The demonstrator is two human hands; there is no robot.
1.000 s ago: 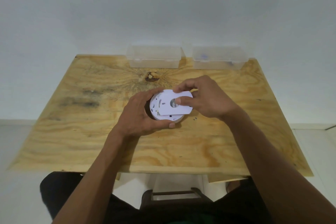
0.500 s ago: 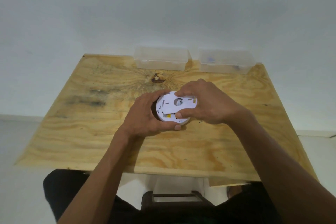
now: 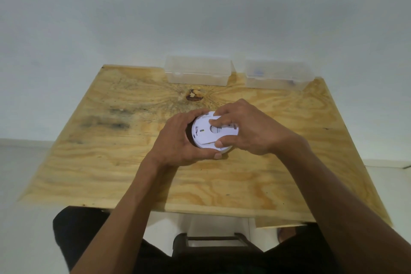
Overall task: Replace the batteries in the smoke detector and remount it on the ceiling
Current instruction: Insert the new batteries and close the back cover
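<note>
White smoke detector (image 3: 205, 134) sits mid-table on the plywood table (image 3: 111, 162), back side up, its markings too blurred to read. Left hand (image 3: 178, 142) cups its left rim; right hand (image 3: 249, 131) pinches the top plate, fingers curled. Two clear plastic boxes (image 3: 198, 71) at far edge, well apart; bare wood all around.

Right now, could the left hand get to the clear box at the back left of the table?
Probably yes, once it lets go: the left hand is busy gripping the smoke detector, but only bare table lies between it and the clear box.
</note>
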